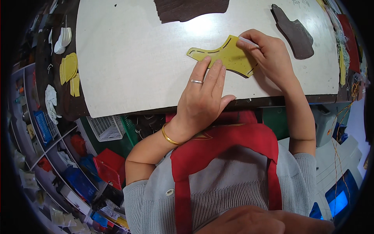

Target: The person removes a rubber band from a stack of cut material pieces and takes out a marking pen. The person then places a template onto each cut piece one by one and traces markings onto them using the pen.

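Note:
A yellow pattern template [230,51] with dark slots along its edges lies on the white tabletop, and a strip of dark material shows under its lower edge. My left hand [203,91] rests on it, fingers stretched out, pressing its near left part; a ring and a bracelet are on that hand and wrist. In my right hand [272,56] a slim whitish pen [248,42] is pinched between thumb and fingers, over the template's upper right edge. The pen's tip is hidden.
Brown leather pieces [191,8] are stacked at the far edge, and more dark cut pieces [295,35] lie at the right. Yellow templates [69,69] and a white glove [51,103] sit left of the white board [128,78]. Shelves with bins [80,183] stand at the lower left.

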{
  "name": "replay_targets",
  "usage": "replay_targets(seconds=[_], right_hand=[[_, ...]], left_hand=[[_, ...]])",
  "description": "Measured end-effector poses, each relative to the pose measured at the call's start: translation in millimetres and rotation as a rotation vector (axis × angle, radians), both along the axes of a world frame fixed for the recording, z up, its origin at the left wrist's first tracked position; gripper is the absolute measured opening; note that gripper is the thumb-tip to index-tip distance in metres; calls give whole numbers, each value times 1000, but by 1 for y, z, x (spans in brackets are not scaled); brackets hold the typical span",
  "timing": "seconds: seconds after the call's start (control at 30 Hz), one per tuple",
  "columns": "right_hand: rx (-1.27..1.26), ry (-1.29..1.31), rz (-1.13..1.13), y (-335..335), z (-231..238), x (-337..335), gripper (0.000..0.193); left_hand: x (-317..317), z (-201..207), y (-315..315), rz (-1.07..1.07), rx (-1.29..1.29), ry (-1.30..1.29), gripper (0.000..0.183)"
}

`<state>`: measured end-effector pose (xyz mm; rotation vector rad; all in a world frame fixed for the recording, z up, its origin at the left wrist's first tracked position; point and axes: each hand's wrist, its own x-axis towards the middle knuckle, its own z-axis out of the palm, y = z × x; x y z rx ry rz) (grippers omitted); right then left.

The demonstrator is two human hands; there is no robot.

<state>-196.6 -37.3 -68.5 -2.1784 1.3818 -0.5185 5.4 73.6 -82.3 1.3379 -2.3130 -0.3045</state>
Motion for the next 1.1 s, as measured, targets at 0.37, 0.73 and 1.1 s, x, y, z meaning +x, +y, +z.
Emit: replay_targets(seconds=[0.37, 0.73, 1.1], right_hand=[[127, -158, -80, 1, 5, -27, 31], [-634, 124, 210, -20, 27, -5, 18], [-88, 103, 391, -21, 26, 67, 32]], left_hand=[[6, 10, -33, -32, -145, -252, 35], [-6, 1, -27, -79, -312, -92, 29], [-10, -4, -25, -55, -297, 0, 26]])
